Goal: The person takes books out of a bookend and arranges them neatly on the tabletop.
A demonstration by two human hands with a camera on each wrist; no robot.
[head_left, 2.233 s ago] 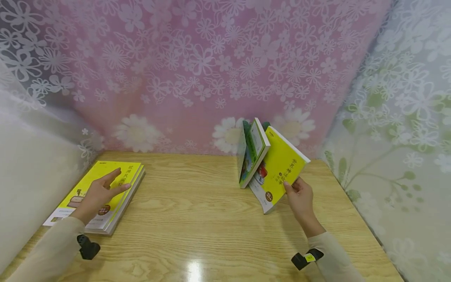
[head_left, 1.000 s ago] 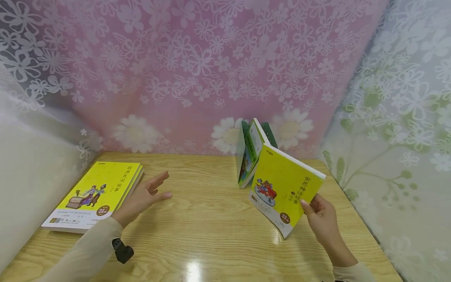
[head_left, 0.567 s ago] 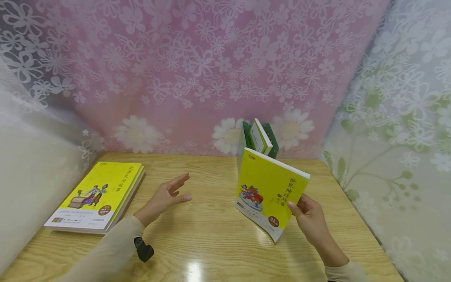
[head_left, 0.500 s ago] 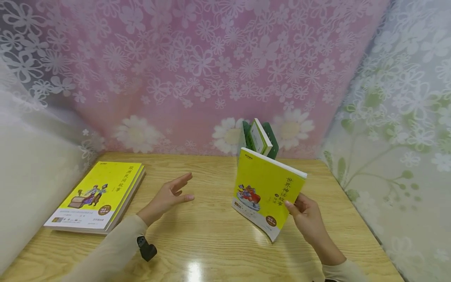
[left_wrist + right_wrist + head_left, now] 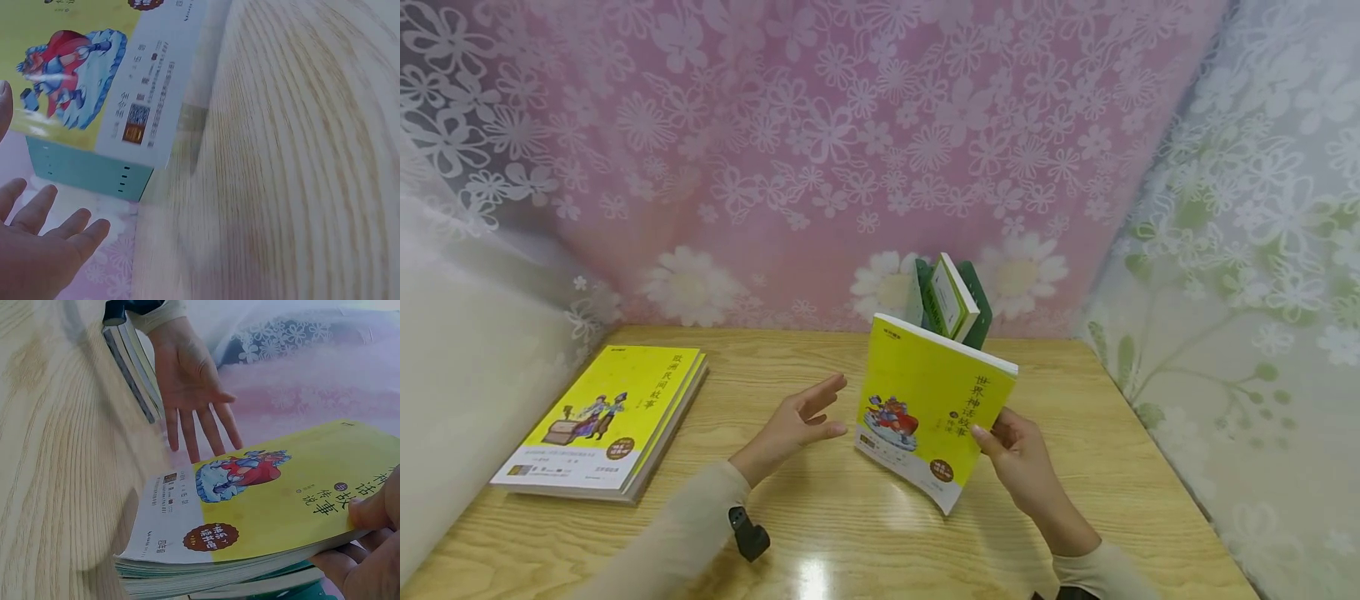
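My right hand (image 5: 1024, 462) pinches a yellow paperback book (image 5: 917, 375) at its right edge, thumb on the front cover and fingers behind. The book is tilted, its cover facing me and its white lower corner close over the table. My left hand (image 5: 793, 429) is held with fingers extended just left of the book's left edge, a small gap between them in the head view. In the right wrist view the left palm (image 5: 190, 375) faces the book, fingers spread. The left wrist view shows the same book cover (image 5: 62, 69) above the left fingers.
A stack of books (image 5: 602, 417), yellow cover on top, lies at the table's left. At the back, a green bookend (image 5: 977, 304) holds a leaning green-and-white book (image 5: 953, 300), partly hidden by the yellow book. Flowered curtains surround the wooden table (image 5: 790, 358).
My right hand has drawn the yellow book away from the bookend, toward me, and then left. My left hand has moved right from over the stack to beside the book.
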